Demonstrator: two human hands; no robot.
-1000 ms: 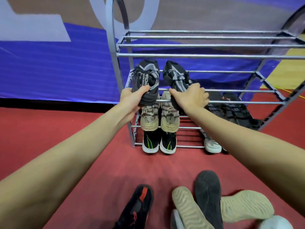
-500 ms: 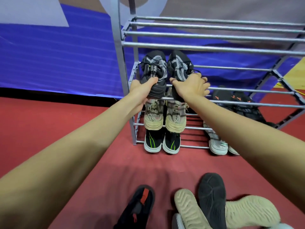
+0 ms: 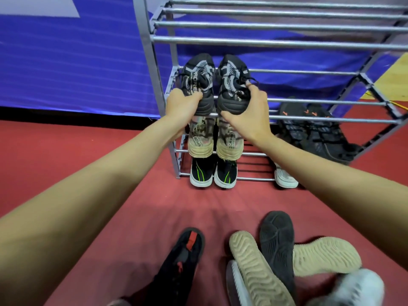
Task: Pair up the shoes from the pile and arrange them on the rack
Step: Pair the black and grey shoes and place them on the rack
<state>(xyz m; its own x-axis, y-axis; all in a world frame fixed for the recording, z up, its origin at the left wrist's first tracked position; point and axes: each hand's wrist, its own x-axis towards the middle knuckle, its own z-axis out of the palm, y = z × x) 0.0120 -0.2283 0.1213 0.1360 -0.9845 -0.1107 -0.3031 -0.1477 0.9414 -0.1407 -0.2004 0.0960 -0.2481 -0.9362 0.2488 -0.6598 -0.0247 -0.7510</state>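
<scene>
Both hands are at the rack, each on the heel of one shoe of a black-and-grey pair. The left hand curls round the heel of the left shoe, fingers hooked over its collar. The right hand cups the heel of the right shoe, thumb under the sole and fingers up along its outer side; how firmly it grips is hard to tell, as the fingers look half loosened.

The two shoes lie side by side, touching or nearly so, on the second shelf at its left end, just beside the upright. Their long axes run straight away from the person, toes to the back rail, heels over the front rail. So the coming move turns on that axis: a push along it seats them, and then each hand can simply let go and draw back toward the body.

Below sit a beige pair and a black pair with green stripes; dark shoes lie further right. The pile of unsorted shoes is on the red floor near the person, closer to the right arm.
</scene>
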